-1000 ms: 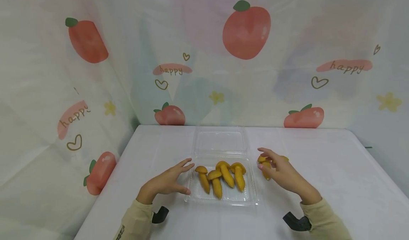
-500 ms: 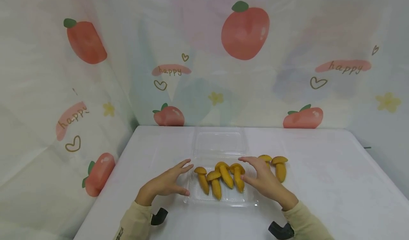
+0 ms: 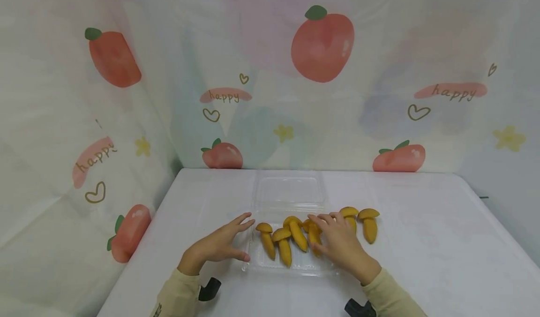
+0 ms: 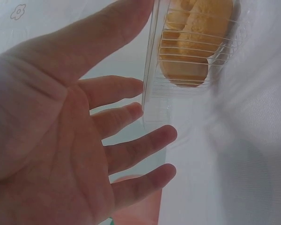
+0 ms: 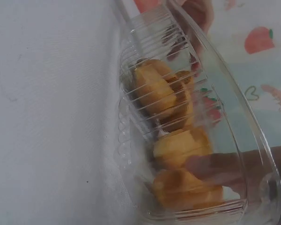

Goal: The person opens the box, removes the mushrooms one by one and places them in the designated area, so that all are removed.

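A clear plastic clamshell box lies unfolded on the white table, with several yellow mushrooms in its near half. My right hand reaches over the box's right side. Its fingers bend over the rightmost mushroom, with the thumb against the stem; in the right wrist view, the thumb shows through the clear wall at that mushroom. At the box's left rim, my left hand keeps its fingers spread and holds nothing. In the left wrist view, its fingers stand beside the wall.
Two more mushrooms, a left one partly behind the right hand and a right one, lie on the table right of the box. The raised lid points away toward the fruit-printed backdrop.
My right hand has moved left from the loose mushrooms to the box and come down over the rightmost mushroom there. The left hand has stayed at the box's left rim.
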Available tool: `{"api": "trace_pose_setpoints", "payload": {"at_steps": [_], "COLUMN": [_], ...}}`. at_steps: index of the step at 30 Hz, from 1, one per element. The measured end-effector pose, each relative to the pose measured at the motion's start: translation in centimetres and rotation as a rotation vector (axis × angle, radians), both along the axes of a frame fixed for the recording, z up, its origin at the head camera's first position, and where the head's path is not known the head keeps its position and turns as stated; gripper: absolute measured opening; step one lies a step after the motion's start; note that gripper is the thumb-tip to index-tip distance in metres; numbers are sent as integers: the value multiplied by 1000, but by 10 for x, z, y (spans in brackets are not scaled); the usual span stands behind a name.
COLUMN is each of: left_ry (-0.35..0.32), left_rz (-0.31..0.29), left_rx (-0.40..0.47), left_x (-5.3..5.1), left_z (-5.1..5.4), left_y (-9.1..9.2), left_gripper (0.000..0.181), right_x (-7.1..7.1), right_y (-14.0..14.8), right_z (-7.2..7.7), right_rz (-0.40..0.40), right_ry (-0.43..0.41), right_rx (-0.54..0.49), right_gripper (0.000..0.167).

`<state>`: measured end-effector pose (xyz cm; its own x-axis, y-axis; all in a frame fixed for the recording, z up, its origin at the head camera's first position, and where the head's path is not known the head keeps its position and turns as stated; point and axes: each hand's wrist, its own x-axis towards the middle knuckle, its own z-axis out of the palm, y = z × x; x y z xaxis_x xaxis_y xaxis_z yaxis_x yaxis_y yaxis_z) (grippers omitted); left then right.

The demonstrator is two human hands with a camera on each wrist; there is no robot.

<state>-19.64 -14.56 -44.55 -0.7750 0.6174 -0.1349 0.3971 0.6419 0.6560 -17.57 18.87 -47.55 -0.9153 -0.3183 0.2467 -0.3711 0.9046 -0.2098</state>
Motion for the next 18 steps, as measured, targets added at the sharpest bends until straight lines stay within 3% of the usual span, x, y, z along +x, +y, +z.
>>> {"api": "trace_pose_setpoints", "payload": {"at_steps": [8,18], "left_ry": [-1,-11], "left_rz": [5,7], "left_rx": [9,10], "left_x": [0,-1], "left_z": [0,0], "left_y": [1,1], "left_gripper": [93,94], "right_x": [3,8], "right_y": [-6,-7], "right_z": [-1,3], "right_rz": [-10,-2], "right_ry": [63,44], "right_rx": [126,138], "right_gripper": [68,83]}}
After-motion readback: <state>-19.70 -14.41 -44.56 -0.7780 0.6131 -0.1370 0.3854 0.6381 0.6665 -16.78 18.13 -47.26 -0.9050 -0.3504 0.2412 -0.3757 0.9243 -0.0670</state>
